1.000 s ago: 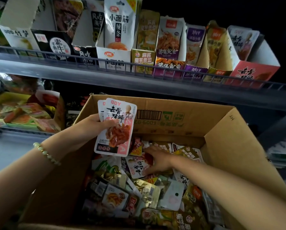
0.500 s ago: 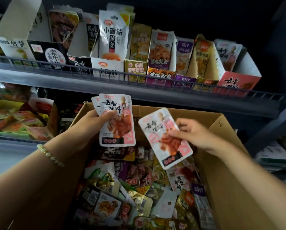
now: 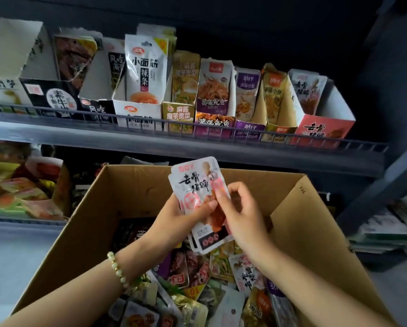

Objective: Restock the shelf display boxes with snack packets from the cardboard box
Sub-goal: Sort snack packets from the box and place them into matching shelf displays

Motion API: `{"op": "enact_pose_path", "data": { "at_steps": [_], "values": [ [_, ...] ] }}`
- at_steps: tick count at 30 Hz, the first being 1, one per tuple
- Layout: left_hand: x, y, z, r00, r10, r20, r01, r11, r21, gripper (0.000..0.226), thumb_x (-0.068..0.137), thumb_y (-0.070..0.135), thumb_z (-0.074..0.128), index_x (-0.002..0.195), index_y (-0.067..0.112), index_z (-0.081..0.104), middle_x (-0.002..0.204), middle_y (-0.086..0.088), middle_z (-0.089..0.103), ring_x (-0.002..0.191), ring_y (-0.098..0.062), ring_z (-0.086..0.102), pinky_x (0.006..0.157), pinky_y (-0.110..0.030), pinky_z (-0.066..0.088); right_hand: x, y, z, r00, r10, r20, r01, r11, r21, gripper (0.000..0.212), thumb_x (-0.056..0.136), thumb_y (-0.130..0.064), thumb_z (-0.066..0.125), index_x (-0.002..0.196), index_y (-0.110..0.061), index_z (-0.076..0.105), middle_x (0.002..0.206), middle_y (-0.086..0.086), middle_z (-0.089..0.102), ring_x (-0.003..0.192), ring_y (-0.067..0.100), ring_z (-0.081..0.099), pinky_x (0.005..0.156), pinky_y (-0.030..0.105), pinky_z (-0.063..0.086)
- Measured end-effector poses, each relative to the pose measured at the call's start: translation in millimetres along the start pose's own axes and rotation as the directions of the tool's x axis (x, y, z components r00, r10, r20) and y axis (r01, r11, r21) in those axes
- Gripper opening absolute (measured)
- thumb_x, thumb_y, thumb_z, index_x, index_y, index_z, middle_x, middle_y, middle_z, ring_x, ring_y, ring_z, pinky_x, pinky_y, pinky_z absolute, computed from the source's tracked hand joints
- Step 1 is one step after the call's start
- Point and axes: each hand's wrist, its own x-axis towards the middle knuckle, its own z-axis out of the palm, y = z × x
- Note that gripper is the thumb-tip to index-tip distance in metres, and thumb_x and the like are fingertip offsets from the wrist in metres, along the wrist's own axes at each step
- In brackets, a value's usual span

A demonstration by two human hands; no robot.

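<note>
Gripping: my left hand (image 3: 174,217) and right hand (image 3: 243,214) both pinch pink-white plastic snack packets (image 3: 195,181) | above brown cardboard box (image 3: 315,223)

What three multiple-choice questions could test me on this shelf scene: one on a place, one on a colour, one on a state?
1. Where on the upper shelf does the pink display box stand?
A. far left
B. middle
C. far right

2. What colour are the beads of the bracelet on the left wrist?
A. red
B. pale green
C. black

3. What are the left hand and right hand doing?
A. both holding the white-and-pink packets above the cardboard box
B. both hanging empty
C. both resting flat on the shelf

Answers: 1 C, it is the last box at the shelf's right end. 2 B, the beads look pale green against the arm. 3 A, thumbs and fingers of both hands grip the packets.
</note>
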Motion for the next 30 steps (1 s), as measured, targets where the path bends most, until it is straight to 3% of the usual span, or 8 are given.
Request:
{"op": "enact_pose_path", "data": {
  "at_steps": [5, 7, 10, 15, 17, 21, 25, 30],
  "values": [
    [6.3, -5.2, -11.8, 0.994, -0.004, 0.105, -0.009, 0.993, 0.116, 0.038, 0.082, 0.014, 0.069, 0.118, 0.019, 0.054, 0.101, -0.001, 0.074, 0.09, -0.016, 0.072, 0.07, -0.023, 0.057, 6.3, -2.7, -5.0, 0.936, 0.265, 0.234, -0.299, 0.947, 0.122, 0.05, 0.084, -0.05, 0.057, 0.125, -0.028, 0.039, 0.116, -0.002, 0.062, 0.101, 0.011, 0.063, 0.089, 0.031, 0.053],
    [7.9, -4.3, -17.6, 0.98, -0.001, 0.197, -0.04, 0.978, 0.203, 0.042, 0.082, 0.011, 0.069, 0.118, 0.022, 0.051, 0.103, 0.002, 0.074, 0.093, -0.014, 0.071, 0.072, -0.022, 0.057, 10.6, -4.5, -12.7, 0.925, 0.229, 0.302, -0.276, 0.954, 0.121, 0.064, 0.073, -0.046, 0.067, 0.129, -0.029, 0.042, 0.117, -0.006, 0.064, 0.103, 0.006, 0.064, 0.092, 0.026, 0.051],
    [10.4, -2.8, -22.7, 0.968, 0.028, 0.248, -0.102, 0.951, 0.291, 0.052, 0.076, 0.016, 0.074, 0.12, 0.019, 0.047, 0.11, -0.001, 0.071, 0.099, -0.013, 0.07, 0.077, -0.026, 0.058, 18.8, -8.0, -24.4, 0.928, 0.17, 0.331, -0.227, 0.963, 0.142, 0.067, 0.071, -0.015, 0.078, 0.128, -0.026, 0.043, 0.112, -0.002, 0.066, 0.097, 0.005, 0.067, 0.086, 0.022, 0.053],
    [11.3, 5.2, -16.7, 0.958, 0.105, 0.266, -0.217, 0.874, 0.434, 0.052, 0.072, 0.03, 0.075, 0.111, 0.013, 0.046, 0.107, 0.014, 0.068, 0.097, -0.006, 0.069, 0.075, -0.029, 0.059, 30.5, -14.1, -50.9, 0.901, 0.17, 0.399, -0.204, 0.978, 0.045, 0.044, 0.069, -0.003, 0.081, 0.102, -0.023, 0.06, 0.094, -0.003, 0.073, 0.089, 0.009, 0.069, 0.083, 0.025, 0.056],
    [14.0, 13.2, -10.5, 0.942, 0.138, 0.305, -0.28, 0.824, 0.492, 0.05, 0.077, 0.03, 0.073, 0.118, 0.023, 0.045, 0.111, 0.021, 0.066, 0.101, -0.001, 0.066, 0.081, -0.028, 0.058, 33.3, -17.8, -59.4, 0.893, 0.158, 0.422, -0.169, 0.985, -0.011, 0.047, 0.069, -0.004, 0.081, 0.108, -0.022, 0.062, 0.099, -0.001, 0.073, 0.094, 0.01, 0.069, 0.087, 0.027, 0.055],
    [31.1, 46.9, 5.9, 0.91, 0.186, 0.372, -0.384, 0.715, 0.584, 0.064, 0.081, 0.032, 0.073, 0.134, 0.036, 0.037, 0.116, 0.021, 0.063, 0.105, 0.007, 0.061, 0.091, -0.027, 0.054, 39.8, -37.2, -80.2, 0.945, 0.099, 0.311, -0.121, 0.991, 0.05, 0.048, 0.066, -0.007, 0.083, 0.109, -0.017, 0.064, 0.098, 0.0, 0.074, 0.093, 0.013, 0.07, 0.08, 0.026, 0.058],
    [53.6, 95.5, 32.4, 0.89, 0.221, 0.4, -0.43, 0.699, 0.571, 0.055, 0.078, 0.035, 0.073, 0.123, 0.046, 0.043, 0.116, 0.019, 0.061, 0.101, 0.003, 0.064, 0.082, -0.028, 0.058, 49.7, -65.1, -118.1, 0.985, -0.001, 0.171, -0.021, 0.992, 0.125, 0.049, 0.056, -0.015, 0.08, 0.103, -0.017, 0.066, 0.093, 0.0, 0.075, 0.09, 0.014, 0.071, 0.075, 0.025, 0.058],
    [86.3, 141.2, 64.0, 0.84, 0.315, 0.441, -0.542, 0.454, 0.708, 0.08, 0.069, 0.058, 0.066, 0.139, 0.038, 0.034, 0.121, 0.017, 0.056, 0.106, 0.001, 0.058, 0.09, -0.024, 0.054, 74.1, -98.4, -197.8, 0.991, -0.098, -0.091, 0.109, 0.987, 0.118, 0.044, 0.058, -0.012, 0.079, 0.099, -0.018, 0.066, 0.083, -0.005, 0.075, 0.077, 0.006, 0.071, 0.065, 0.017, 0.055]
  ]
}}
